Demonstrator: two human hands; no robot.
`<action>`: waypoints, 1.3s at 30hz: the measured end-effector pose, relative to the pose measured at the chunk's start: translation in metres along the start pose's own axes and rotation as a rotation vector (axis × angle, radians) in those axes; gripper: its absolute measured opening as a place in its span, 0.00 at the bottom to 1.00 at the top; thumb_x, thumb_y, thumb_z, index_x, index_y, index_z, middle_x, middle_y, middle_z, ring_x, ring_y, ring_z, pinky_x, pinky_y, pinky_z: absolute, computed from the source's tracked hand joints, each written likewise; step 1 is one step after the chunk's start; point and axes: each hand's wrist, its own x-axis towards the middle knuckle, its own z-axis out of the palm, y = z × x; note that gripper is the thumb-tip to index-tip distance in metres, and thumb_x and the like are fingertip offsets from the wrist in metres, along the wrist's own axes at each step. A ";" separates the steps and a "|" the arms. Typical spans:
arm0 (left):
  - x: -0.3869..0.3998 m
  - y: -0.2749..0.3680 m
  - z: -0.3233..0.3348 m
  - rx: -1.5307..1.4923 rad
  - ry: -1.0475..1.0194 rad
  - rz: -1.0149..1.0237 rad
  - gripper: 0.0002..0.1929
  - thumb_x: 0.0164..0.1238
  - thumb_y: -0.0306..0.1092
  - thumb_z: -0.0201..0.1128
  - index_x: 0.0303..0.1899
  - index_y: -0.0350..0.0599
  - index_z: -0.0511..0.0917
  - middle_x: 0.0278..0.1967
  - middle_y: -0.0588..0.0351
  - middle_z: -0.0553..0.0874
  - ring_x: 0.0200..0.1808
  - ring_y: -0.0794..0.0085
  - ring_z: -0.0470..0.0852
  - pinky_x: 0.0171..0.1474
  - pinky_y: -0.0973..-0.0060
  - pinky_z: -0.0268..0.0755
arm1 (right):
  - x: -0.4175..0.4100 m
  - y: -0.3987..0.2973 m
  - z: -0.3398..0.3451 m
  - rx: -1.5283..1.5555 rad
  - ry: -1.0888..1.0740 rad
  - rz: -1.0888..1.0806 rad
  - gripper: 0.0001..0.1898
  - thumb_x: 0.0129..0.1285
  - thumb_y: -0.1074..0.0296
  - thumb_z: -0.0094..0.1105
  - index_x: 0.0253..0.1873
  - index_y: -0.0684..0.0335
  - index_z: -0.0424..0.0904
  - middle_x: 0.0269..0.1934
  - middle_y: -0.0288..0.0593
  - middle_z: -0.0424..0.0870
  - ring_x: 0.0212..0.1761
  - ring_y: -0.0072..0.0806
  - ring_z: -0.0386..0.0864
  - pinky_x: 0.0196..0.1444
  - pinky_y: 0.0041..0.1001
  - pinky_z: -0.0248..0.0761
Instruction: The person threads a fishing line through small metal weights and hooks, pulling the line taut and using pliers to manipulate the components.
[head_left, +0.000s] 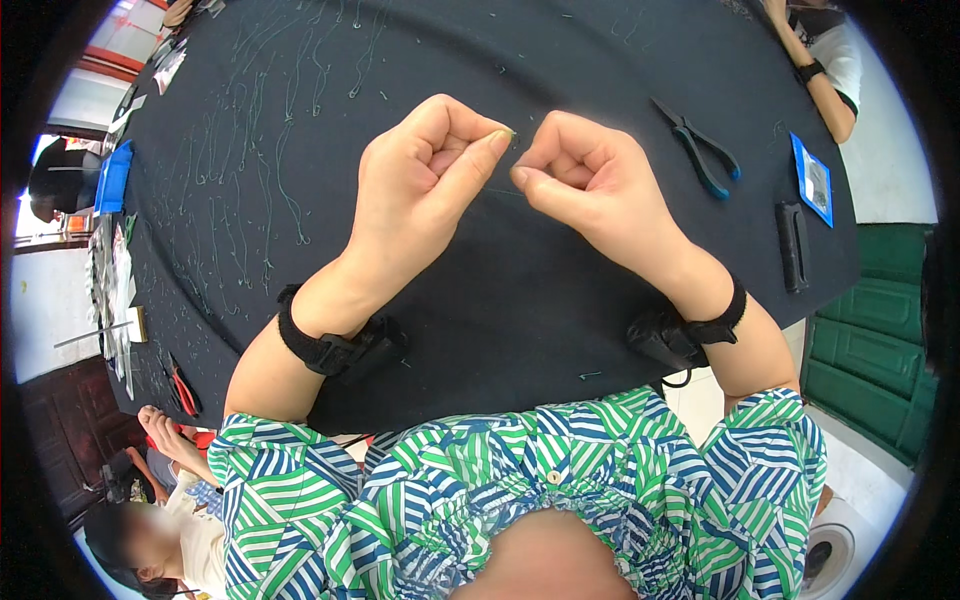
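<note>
My left hand has its thumb and index finger pinched on a tiny piece with green line at the fingertips; most of it is hidden. Just to the right, my right hand is also pinched, fingers curled in. A stretch of thin green line runs to its thumb; the part inside the fingers is hidden. Both hands are above a black cloth, close together but apart. On the left of the cloth lie several green line loops with small knotted ends, among short scraps.
Pliers with dark handles, a blue packet and a black case lie at right. Red-handled pliers, a blue container and clear packets are along the left. Other people sit at the table's left and far right.
</note>
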 end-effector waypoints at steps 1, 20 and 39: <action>0.000 -0.002 0.001 0.001 0.001 -0.001 0.04 0.73 0.27 0.61 0.42 0.37 0.79 0.34 0.64 0.83 0.34 0.91 0.76 0.35 0.91 0.65 | -0.001 -0.002 0.001 0.001 -0.001 0.000 0.04 0.61 0.72 0.62 0.34 0.64 0.76 0.15 0.23 0.61 0.19 0.08 0.56 0.22 0.19 0.50; -0.002 0.002 0.006 0.090 -0.050 0.105 0.03 0.69 0.25 0.64 0.38 0.35 0.79 0.25 0.65 0.80 0.26 0.90 0.72 0.28 0.88 0.62 | 0.008 -0.007 -0.011 0.161 0.020 0.145 0.06 0.68 0.67 0.62 0.40 0.63 0.80 0.22 0.22 0.71 0.23 0.07 0.61 0.24 0.15 0.53; 0.001 0.004 0.002 0.137 -0.155 0.042 0.05 0.72 0.26 0.61 0.43 0.34 0.79 0.31 0.63 0.84 0.31 0.90 0.77 0.32 0.91 0.66 | 0.000 -0.010 -0.006 -0.308 0.193 -0.267 0.05 0.63 0.71 0.65 0.39 0.64 0.79 0.17 0.31 0.66 0.19 0.12 0.58 0.22 0.20 0.51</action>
